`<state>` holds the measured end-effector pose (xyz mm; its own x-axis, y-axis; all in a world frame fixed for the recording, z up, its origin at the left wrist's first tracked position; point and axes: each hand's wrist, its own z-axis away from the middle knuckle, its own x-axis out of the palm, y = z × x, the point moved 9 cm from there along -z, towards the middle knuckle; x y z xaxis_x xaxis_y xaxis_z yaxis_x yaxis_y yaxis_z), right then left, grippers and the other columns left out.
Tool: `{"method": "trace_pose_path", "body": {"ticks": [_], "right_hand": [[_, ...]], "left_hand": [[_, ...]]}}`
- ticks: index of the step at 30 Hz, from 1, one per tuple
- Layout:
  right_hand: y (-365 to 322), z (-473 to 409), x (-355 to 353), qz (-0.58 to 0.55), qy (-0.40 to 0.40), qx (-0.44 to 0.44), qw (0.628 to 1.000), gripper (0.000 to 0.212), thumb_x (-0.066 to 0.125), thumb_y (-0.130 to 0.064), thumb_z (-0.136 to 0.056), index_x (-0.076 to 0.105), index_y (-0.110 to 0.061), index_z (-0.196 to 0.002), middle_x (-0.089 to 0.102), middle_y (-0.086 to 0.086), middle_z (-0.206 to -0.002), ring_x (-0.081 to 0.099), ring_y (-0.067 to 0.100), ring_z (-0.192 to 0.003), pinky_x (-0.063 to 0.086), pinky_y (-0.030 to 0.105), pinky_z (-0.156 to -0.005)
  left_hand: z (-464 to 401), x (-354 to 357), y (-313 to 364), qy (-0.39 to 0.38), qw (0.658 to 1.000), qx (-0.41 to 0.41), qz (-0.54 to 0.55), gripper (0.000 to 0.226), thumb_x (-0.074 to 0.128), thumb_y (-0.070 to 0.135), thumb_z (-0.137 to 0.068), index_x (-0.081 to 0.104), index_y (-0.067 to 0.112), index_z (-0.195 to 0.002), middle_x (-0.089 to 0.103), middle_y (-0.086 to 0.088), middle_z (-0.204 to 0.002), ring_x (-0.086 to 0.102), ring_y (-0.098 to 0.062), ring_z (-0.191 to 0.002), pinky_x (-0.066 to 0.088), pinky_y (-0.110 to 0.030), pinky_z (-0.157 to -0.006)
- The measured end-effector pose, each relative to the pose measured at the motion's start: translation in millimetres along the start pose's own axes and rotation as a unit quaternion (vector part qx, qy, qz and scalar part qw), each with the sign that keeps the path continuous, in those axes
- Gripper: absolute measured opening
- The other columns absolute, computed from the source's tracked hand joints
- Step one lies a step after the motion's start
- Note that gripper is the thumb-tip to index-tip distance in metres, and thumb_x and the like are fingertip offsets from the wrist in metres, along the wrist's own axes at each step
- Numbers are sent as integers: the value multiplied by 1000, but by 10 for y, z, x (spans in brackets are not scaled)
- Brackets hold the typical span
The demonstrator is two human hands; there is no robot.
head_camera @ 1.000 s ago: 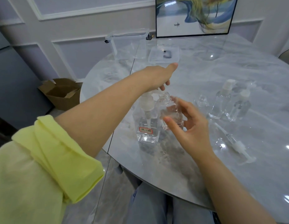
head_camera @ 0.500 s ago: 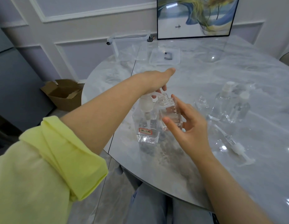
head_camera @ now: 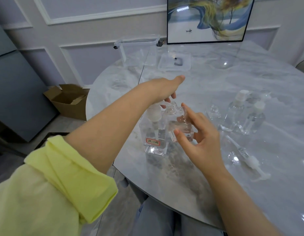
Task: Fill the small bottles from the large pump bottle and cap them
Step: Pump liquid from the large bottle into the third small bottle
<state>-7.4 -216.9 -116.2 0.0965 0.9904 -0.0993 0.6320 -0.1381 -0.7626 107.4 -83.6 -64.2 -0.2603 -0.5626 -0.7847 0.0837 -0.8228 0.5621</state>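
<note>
While left hand (head_camera: pixel 166 87) is pressing pump bottle (head_camera: pixel 154 133) head – fingers straight – right hand (head_camera: pixel 201 133) is gripping small bottle (head_camera: pixel 180 123) under spout.

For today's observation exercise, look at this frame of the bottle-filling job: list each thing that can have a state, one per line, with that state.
Large pump bottle: upright, partly full.
Left hand: over the pump head.
Small bottle: uncapped, beside the pump, partly filled.
Right hand: holds the small bottle.
Second small bottle: uncapped, seemingly empty.
Two capped bottles: upright, closed.
Loose pump cap: lying on the table.
Clear box: open.
</note>
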Motion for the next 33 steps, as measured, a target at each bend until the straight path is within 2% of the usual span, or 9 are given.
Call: {"method": "trace_pose_path", "body": {"ticks": [3,7,10,14,17,22,26,28,33], "right_hand": [[6,6,-13,-1,4,6,1000,58,75,-16,-86,56,-26,-140,63,-4,-104,64,14,-101,60,28,-74],[-3,7,-5,-6,3,6,1000,57,74,-27,-86,56,-26,-141,64,-3,-107,65,15,-103,60,27,-76],[-5,7,-11,-5,6,14,1000,57,75,-19,-86,58,-24,-140,65,-1,-107,65,15,-103,61,28,-75],[-4,11,-14,-2,6,15,1000,57,76,-18,-85,58,-26,-139,65,0,-107,65,16,-103,62,31,-74],[2,15,-7,-7,4,16,1000,57,76,-16,-85,59,-23,-139,65,-1,-106,65,16,-103,62,32,-75],[-16,-5,-16,-3,5,3,1000,56,76,-15,-85,59,-21,-139,62,-8,-104,63,9,-100,58,21,-72],[6,12,-9,-5,4,12,1000,56,76,-18,-86,59,-23,-139,65,-2,-107,66,20,-104,63,39,-70],[5,9,-10,-6,4,9,1000,56,76,-20,-86,59,-23,-140,65,-1,-108,66,22,-104,63,40,-71],[-8,2,-7,-3,8,12,1000,58,75,-28,-87,59,-19,-141,63,-9,-106,65,13,-102,60,25,-73]], "left_hand": [[1,16,14,-7,1000,2,-8,72,22,71,-100,69,18,-114,72,-4,-108,68,-17,-89,46,-37,-93],[21,-15,60,10,1000,16,-16,72,22,71,-99,71,19,-110,73,-2,-106,67,-19,-96,42,-33,-81],[34,1,25,1,999,-3,-32,76,23,75,-97,72,18,-109,70,-3,-108,68,-17,-91,37,-29,-68],[8,-35,75,3,999,14,-33,77,21,77,-96,71,20,-109,71,-2,-108,67,-20,-102,37,-31,-72],[38,16,26,-21,999,-14,-22,78,21,77,-96,71,19,-111,69,-3,-110,67,-17,-92,37,-31,-68],[46,-42,65,21,999,19,-19,75,19,72,-100,68,18,-117,70,-2,-112,62,-23,-111,40,-38,-96],[61,-41,46,20,1000,8,-19,74,19,71,-100,69,18,-117,71,-2,-111,62,-24,-112,40,-40,-100],[58,-63,82,26,999,20,-15,73,20,71,-100,68,19,-117,71,-1,-110,62,-24,-112,41,-41,-103],[31,5,19,-15,1000,-12,-22,75,21,74,-98,69,19,-115,69,-3,-112,64,-18,-100,41,-30,-73]]}}
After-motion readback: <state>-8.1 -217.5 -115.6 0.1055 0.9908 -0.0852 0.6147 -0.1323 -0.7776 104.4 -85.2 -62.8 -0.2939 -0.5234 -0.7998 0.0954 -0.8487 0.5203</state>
